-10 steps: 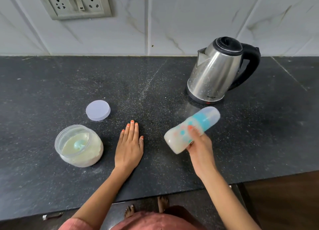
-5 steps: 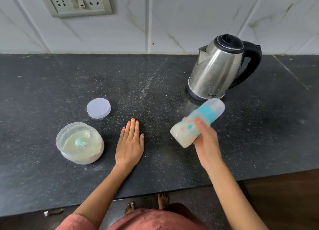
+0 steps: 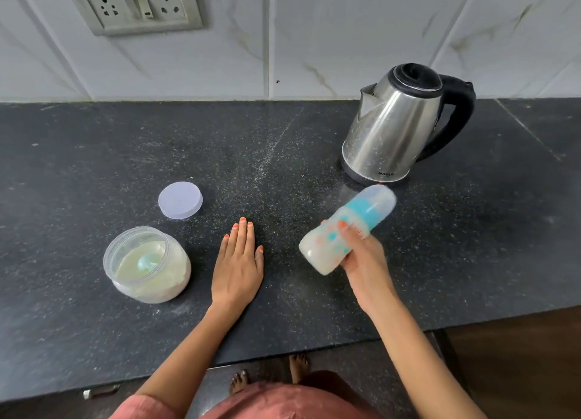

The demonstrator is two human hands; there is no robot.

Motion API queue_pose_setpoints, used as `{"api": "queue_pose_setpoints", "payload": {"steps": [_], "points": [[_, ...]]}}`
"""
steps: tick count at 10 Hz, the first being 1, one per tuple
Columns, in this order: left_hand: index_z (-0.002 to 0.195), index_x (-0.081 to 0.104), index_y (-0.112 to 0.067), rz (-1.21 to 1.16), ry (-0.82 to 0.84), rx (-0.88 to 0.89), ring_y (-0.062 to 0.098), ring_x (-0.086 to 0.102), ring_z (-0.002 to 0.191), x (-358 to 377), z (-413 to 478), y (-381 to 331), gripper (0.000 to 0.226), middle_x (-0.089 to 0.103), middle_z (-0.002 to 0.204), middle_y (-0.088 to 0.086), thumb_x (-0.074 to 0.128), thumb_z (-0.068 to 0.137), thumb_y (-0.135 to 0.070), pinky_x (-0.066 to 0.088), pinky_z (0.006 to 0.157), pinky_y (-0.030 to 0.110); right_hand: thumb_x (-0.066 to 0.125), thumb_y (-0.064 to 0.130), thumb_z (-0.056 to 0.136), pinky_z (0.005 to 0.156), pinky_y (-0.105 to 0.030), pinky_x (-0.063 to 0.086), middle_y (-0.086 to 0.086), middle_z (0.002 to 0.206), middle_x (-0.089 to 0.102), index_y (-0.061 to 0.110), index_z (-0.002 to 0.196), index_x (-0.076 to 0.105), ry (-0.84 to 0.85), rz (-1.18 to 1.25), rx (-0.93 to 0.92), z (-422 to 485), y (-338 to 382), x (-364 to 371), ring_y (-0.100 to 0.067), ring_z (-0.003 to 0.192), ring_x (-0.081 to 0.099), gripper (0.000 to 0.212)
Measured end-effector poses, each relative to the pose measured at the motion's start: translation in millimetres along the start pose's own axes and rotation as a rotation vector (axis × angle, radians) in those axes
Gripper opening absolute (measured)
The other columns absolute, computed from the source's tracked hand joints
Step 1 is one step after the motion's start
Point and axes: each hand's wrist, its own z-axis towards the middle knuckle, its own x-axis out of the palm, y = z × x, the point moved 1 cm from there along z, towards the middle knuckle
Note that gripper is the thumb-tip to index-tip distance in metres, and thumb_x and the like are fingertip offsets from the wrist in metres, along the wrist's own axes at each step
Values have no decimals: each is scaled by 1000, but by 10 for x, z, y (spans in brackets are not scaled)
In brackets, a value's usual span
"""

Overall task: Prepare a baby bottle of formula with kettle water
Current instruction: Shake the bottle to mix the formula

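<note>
My right hand [image 3: 364, 261] grips a baby bottle [image 3: 342, 230] above the counter. The bottle is tilted, its capped blue-collared top pointing up and right toward the kettle, and it is blurred and holds milky liquid. My left hand [image 3: 239, 264] rests flat on the black counter [image 3: 94, 154], fingers straight. A steel kettle [image 3: 396, 129] with a black lid and handle stands at the back right. An open clear jar of formula powder [image 3: 147, 264], a pale blue scoop lying in it, sits left of my left hand.
The jar's round pale lid [image 3: 180, 200] lies flat on the counter behind the jar. A wall socket plate [image 3: 138, 3] sits on the tiled wall at upper left. The counter's front edge runs just below my forearms, with my feet visible beneath.
The bottle in my right hand has shifted slightly up and right and back again, staying tilted and blurred. My left hand has stayed flat on the counter.
</note>
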Motion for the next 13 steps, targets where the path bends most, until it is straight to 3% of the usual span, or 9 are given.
{"api": "queue_pose_setpoints", "payload": {"steps": [1,2,3,4,5,6,8,10,13], "points": [[143,17,-4,-12,-4,-2,22,12,141,-3,2,0,70,15,152,10,-1,87,-42,-1,110,29,69,15,67,87,-36,49,-4,94,69,16,90,63,99,-233,62,-93,-4,-47,-16,90,64,24],[142,18,-3,-11,-4,-4,23,14,141,0,-2,-7,69,17,152,12,0,88,-41,1,110,30,69,27,69,85,-33,54,-8,109,65,16,102,61,-30,107,-8,26,90,-81,-18,99,63,36],[142,19,-3,-7,-10,-3,23,14,141,7,-4,-7,69,17,152,12,0,88,-41,2,111,31,56,18,86,77,-25,56,-1,108,64,20,102,57,-180,297,-64,86,80,-62,-11,96,63,17],[144,14,-5,-2,2,0,20,9,141,4,-3,-9,71,12,153,10,-4,86,-42,-2,111,29,65,18,71,86,-33,52,-6,105,66,17,99,60,-44,39,52,-44,-47,-19,-17,97,63,28],[143,14,-4,-12,0,-2,21,9,141,-4,0,-13,71,13,153,10,-4,86,-43,-1,111,30,66,23,61,89,-37,51,-10,106,67,16,98,61,39,-42,111,-107,-47,1,-22,101,63,38],[143,15,-3,-11,6,-1,22,11,141,2,-2,-9,70,14,153,11,-2,87,-42,0,111,31,69,27,58,79,-31,55,-3,91,71,16,99,59,55,226,122,-34,30,23,-14,86,68,43],[141,23,-1,-8,2,-1,27,19,139,-3,-1,-6,67,22,150,15,4,90,-39,5,110,33,93,30,31,71,-37,59,-9,89,73,15,97,61,188,432,190,53,71,29,-19,83,70,75],[142,18,-2,-19,2,-1,24,14,141,0,2,-9,69,16,152,12,0,88,-41,3,111,32,94,30,27,76,-37,57,-9,91,73,15,101,57,182,371,177,46,99,-17,-19,85,70,85],[142,17,-2,-9,-4,3,24,14,141,-4,-1,-13,69,17,152,13,-1,88,-41,2,111,32,92,36,33,78,-21,53,7,90,72,21,89,71,289,0,-72,-9,208,-87,-6,89,66,61]]}}
